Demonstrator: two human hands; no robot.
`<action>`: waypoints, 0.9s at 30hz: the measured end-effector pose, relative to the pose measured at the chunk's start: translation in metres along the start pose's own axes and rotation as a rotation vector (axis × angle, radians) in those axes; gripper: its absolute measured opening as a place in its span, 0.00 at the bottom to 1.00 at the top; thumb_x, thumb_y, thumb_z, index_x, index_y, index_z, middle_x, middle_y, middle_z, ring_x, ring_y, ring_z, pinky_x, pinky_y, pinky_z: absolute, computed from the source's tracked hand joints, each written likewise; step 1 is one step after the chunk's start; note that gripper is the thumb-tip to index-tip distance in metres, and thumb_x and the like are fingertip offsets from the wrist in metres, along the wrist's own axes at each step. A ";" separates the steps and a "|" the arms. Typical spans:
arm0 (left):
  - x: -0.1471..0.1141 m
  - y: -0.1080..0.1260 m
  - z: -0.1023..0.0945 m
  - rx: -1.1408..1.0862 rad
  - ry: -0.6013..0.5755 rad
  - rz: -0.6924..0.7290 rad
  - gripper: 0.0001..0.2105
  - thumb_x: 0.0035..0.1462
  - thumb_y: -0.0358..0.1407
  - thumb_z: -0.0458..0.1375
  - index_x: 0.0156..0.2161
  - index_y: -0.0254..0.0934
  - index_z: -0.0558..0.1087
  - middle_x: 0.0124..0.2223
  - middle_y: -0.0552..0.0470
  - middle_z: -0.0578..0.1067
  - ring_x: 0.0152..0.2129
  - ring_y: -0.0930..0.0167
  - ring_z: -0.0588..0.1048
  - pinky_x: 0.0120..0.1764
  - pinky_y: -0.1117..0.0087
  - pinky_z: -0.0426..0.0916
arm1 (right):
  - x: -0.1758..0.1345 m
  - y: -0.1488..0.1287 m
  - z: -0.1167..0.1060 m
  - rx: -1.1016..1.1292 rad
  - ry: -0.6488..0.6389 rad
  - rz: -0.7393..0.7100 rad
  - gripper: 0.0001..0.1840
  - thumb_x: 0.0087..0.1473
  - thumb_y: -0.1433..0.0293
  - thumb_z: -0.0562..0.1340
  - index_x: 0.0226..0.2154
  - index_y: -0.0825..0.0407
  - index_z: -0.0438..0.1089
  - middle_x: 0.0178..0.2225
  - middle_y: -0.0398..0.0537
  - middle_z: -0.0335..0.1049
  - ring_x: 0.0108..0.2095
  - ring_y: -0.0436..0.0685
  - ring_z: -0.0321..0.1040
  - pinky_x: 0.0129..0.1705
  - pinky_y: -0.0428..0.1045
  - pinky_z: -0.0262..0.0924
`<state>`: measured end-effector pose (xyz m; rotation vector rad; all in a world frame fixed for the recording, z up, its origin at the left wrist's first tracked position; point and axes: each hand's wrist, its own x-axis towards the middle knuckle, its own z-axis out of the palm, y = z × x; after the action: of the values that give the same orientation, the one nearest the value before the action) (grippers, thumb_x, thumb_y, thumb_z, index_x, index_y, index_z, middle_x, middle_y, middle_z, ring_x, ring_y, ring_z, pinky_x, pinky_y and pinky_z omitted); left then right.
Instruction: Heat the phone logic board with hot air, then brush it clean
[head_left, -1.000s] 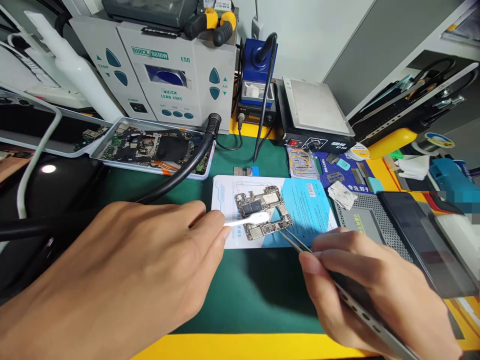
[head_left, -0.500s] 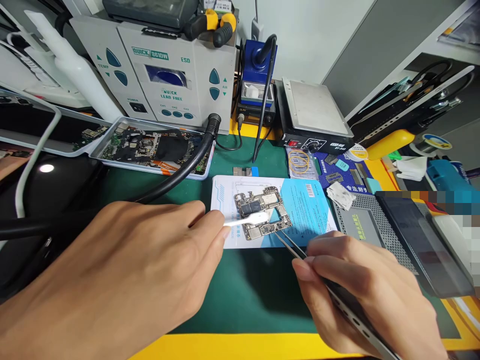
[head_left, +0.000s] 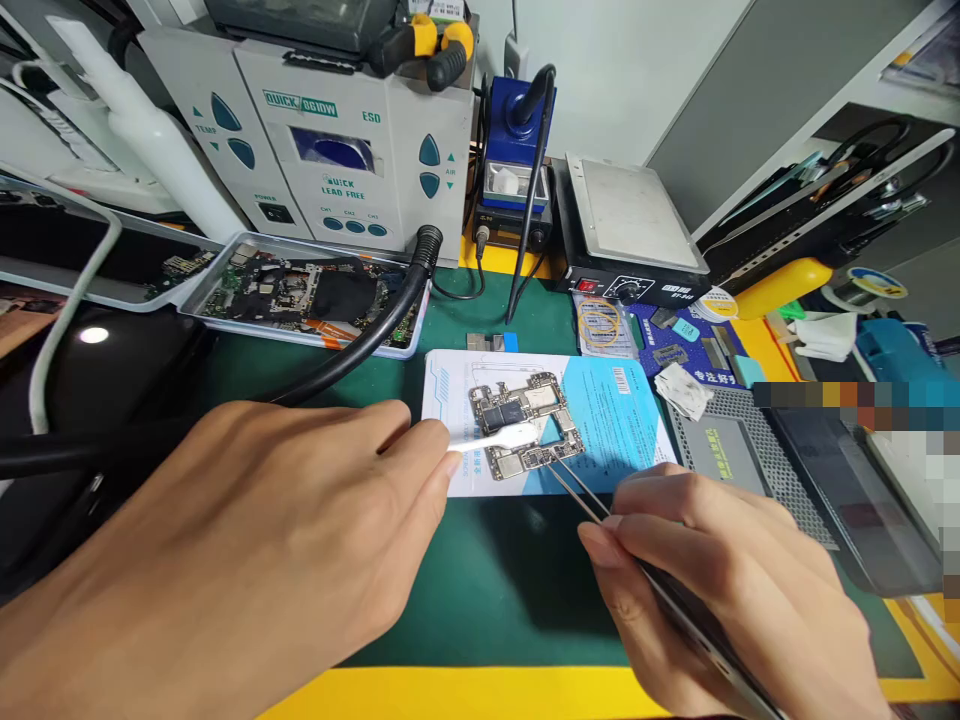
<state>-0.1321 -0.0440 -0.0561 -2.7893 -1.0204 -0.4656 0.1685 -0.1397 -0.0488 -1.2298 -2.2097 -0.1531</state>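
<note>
A phone circuit board [head_left: 541,400] lies on a blue and white card [head_left: 619,430]. My left hand [head_left: 300,520] is closed on a white cotton swab [head_left: 510,436], whose thick tip rests over the middle of the board. My right hand [head_left: 720,570] pinches a pair of metal tweezers [head_left: 581,490] from the lower right. The tweezer points are a little apart and reach the board's lower edge; whether they grip anything there is too small to tell.
Behind stand a hot air station [head_left: 330,150], a blue soldering iron holder [head_left: 517,150] and a heating plate [head_left: 634,220]. A black hose [head_left: 360,345] crosses beside my left hand. A tray of boards [head_left: 300,295] sits at the left, a perforated metal plate [head_left: 739,440] at the right.
The tweezers in my right hand have tilted slightly, their points shifting a few pixels left along the board's edge. My left hand, the swab and the board stay nearly still.
</note>
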 end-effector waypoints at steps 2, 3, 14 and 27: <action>0.001 0.000 0.000 0.009 -0.004 0.004 0.07 0.72 0.33 0.60 0.41 0.49 0.77 0.28 0.54 0.76 0.19 0.66 0.65 0.29 0.55 0.47 | 0.002 -0.001 -0.003 -0.009 0.001 -0.001 0.17 0.65 0.87 0.66 0.43 0.47 0.71 0.27 0.43 0.78 0.25 0.54 0.74 0.27 0.51 0.67; 0.002 0.000 0.001 0.011 -0.011 0.001 0.07 0.72 0.33 0.60 0.41 0.49 0.77 0.28 0.55 0.76 0.18 0.66 0.65 0.29 0.55 0.47 | 0.004 -0.001 -0.004 -0.009 0.008 0.008 0.17 0.66 0.87 0.67 0.43 0.48 0.72 0.27 0.43 0.77 0.25 0.54 0.73 0.27 0.51 0.66; 0.005 0.001 -0.002 0.003 0.007 0.012 0.07 0.71 0.32 0.60 0.41 0.49 0.75 0.28 0.56 0.76 0.18 0.64 0.67 0.27 0.55 0.50 | 0.009 0.003 -0.004 0.189 0.015 0.088 0.11 0.69 0.80 0.73 0.44 0.49 0.77 0.26 0.41 0.81 0.20 0.52 0.76 0.22 0.51 0.67; 0.007 0.001 -0.002 0.010 0.006 0.015 0.07 0.70 0.31 0.60 0.42 0.49 0.75 0.28 0.56 0.76 0.18 0.64 0.68 0.26 0.54 0.51 | 0.012 0.007 -0.005 0.322 0.239 0.306 0.23 0.61 0.87 0.73 0.49 0.46 0.90 0.38 0.42 0.84 0.33 0.50 0.81 0.32 0.46 0.74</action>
<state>-0.1268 -0.0411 -0.0521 -2.7828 -0.9968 -0.4653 0.1712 -0.1289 -0.0394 -1.2738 -1.7385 0.1649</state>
